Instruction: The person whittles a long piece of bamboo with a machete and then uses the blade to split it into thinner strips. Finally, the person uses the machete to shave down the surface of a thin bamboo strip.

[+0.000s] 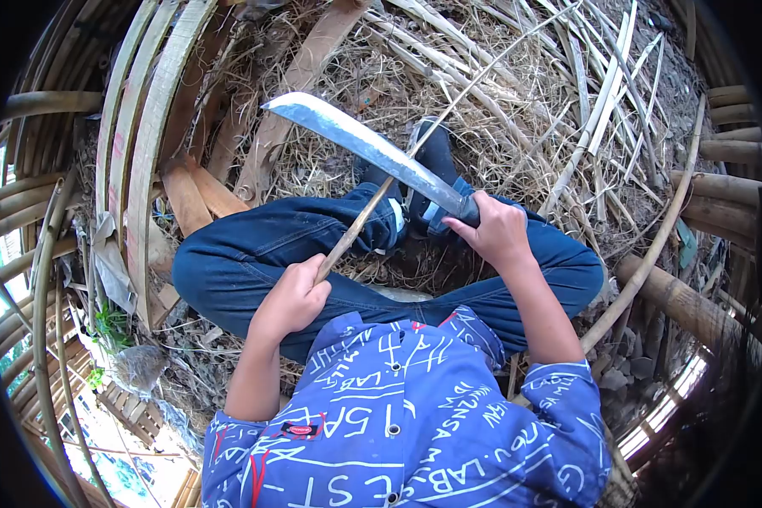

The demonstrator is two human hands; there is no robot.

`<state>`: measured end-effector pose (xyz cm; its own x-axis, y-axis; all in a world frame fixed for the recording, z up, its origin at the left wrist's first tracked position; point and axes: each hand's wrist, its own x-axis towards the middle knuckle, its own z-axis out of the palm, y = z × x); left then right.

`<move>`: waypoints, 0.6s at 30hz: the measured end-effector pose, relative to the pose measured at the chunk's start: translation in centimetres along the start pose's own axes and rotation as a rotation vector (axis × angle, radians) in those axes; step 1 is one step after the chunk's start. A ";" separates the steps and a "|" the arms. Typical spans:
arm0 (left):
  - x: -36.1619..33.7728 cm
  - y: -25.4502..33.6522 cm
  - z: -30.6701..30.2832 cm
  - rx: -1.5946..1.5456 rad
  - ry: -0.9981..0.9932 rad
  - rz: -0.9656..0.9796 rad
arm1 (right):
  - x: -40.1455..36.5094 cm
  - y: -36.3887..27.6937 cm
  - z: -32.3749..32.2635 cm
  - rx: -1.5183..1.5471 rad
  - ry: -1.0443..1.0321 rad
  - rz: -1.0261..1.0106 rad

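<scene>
My left hand is closed round the near end of a long thin bamboo strip, which slants up and away to the top right. In my right hand is the handle of a machete, its broad steel blade pointing to the upper left. Blade and strip cross just above my feet, with the blade overlapping the strip in this view. My bent knees in dark jeans lie on either side below the two hands.
Curly shavings cover the ground ahead. Split bamboo strips are heaped at the upper right. Curved wooden planks stand at the left, and a thick bamboo pole lies by my right knee. Slatted bamboo walls rise on both sides.
</scene>
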<state>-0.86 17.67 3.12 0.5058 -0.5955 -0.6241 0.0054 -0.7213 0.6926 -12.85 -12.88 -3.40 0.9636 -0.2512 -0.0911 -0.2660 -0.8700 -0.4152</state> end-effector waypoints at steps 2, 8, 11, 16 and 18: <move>-0.4 0.0 0.0 0.003 0.000 -0.016 | 0.6 0.9 -0.2 0.020 0.013 0.078; -0.3 0.6 -0.1 0.021 -0.043 -0.056 | 3.4 7.7 -1.6 -0.099 0.087 0.208; -0.4 0.4 -0.2 -0.036 -0.022 0.006 | 4.5 7.9 -1.9 -0.115 0.071 0.199; -0.5 -0.1 -0.4 -0.043 -0.057 -0.037 | 5.0 8.6 -1.6 -0.151 0.040 0.190; -0.5 0.0 -0.4 -0.045 -0.055 -0.037 | 5.2 8.8 -1.6 -0.149 0.057 0.177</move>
<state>-0.75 18.16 3.59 0.4563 -0.5883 -0.6676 0.0623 -0.7273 0.6835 -10.22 -22.49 -6.05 0.8997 -0.4255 -0.0979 -0.4358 -0.8620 -0.2590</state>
